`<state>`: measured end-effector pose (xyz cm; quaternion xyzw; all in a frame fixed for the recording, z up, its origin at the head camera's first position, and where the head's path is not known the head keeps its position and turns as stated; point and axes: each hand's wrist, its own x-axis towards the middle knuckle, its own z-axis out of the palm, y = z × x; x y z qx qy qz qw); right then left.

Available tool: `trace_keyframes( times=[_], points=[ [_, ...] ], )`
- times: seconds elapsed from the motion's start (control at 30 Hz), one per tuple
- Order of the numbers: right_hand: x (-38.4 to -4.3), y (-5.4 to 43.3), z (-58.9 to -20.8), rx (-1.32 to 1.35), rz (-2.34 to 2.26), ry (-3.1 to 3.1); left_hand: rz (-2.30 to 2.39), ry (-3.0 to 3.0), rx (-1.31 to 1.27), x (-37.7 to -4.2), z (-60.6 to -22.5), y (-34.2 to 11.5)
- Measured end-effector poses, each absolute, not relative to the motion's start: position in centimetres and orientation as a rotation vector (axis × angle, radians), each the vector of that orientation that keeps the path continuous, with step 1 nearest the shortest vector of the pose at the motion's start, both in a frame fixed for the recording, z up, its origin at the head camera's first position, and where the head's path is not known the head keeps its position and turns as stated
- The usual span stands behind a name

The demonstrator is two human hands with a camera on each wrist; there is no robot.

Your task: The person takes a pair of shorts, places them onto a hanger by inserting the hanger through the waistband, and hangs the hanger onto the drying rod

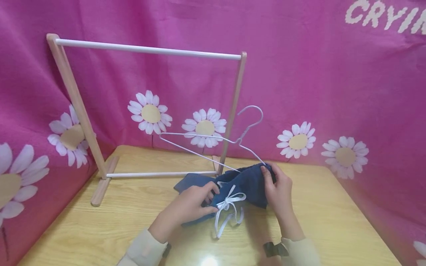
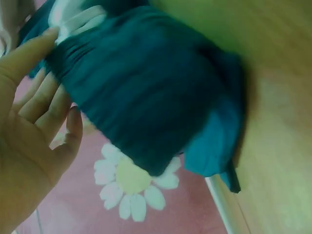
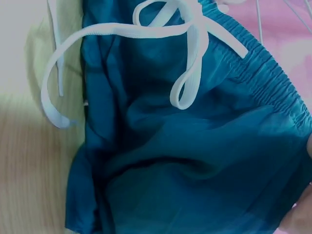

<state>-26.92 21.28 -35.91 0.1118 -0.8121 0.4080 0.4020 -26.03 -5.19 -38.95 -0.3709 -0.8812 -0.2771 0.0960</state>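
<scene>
Dark blue shorts [image 1: 254, 184] with a gathered elastic waistband and a white drawstring bow [image 1: 229, 201] are held low over the table. My right hand [image 1: 279, 184] pinches the waistband at its right corner, thumb in front. A white wire hanger [image 1: 199, 149] leans up out of the waist opening; its right end goes into the cloth by the right hand, while its left end sticks out free. My left hand [image 1: 189, 203] pinches the waistband beside the bow. In the left wrist view, fingertips of that hand lie behind the edge of the shorts [image 2: 141, 83].
Behind and to the left stands a rack with wooden side posts [image 1: 76, 99] and a white top bar [image 1: 149, 49]. Its white lower bar [image 1: 159, 174] runs close behind the shorts. A pink cloth with daisies [image 1: 297, 141] hangs around the wooden table [image 1: 332, 221].
</scene>
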Motion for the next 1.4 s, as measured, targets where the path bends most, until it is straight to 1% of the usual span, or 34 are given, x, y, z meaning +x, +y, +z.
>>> trace_keyframes(
  times=[0.17,0.37,0.53,0.63,0.8,0.9,1.1,1.4],
  points=[
    [-26.9,21.9,-35.8,0.244,1.021,-2.04,-0.672,-2.655,-1.1,-25.6,-40.2,-5.4],
    [-27.0,23.1,-35.6,0.24,0.995,-2.03,-0.612,-2.725,-0.929,-25.0,-40.9,-7.5],
    [-26.9,24.1,-35.2,0.235,0.982,-2.016,-0.579,-2.721,-0.822,-25.0,-40.5,-9.3],
    [-26.7,24.2,-35.1,0.238,0.971,-2.032,-0.557,-2.649,-0.687,-25.4,-39.9,-10.0],
    [-26.3,24.2,-35.1,0.274,0.978,-2.056,-0.545,-2.519,-0.387,-26.5,-38.7,-11.0],
    [-26.1,24.1,-35.3,0.335,0.974,-2.074,-0.623,-2.465,-0.287,-27.0,-38.1,-11.5],
    [-25.8,24.1,-35.6,0.451,0.888,-2.083,-0.817,-2.362,-0.303,-27.7,-37.2,-12.0],
    [-26.0,24.7,-36.6,0.407,0.899,-2.064,-1.105,-2.263,-0.405,-28.6,-36.2,-13.1]
  ],
)
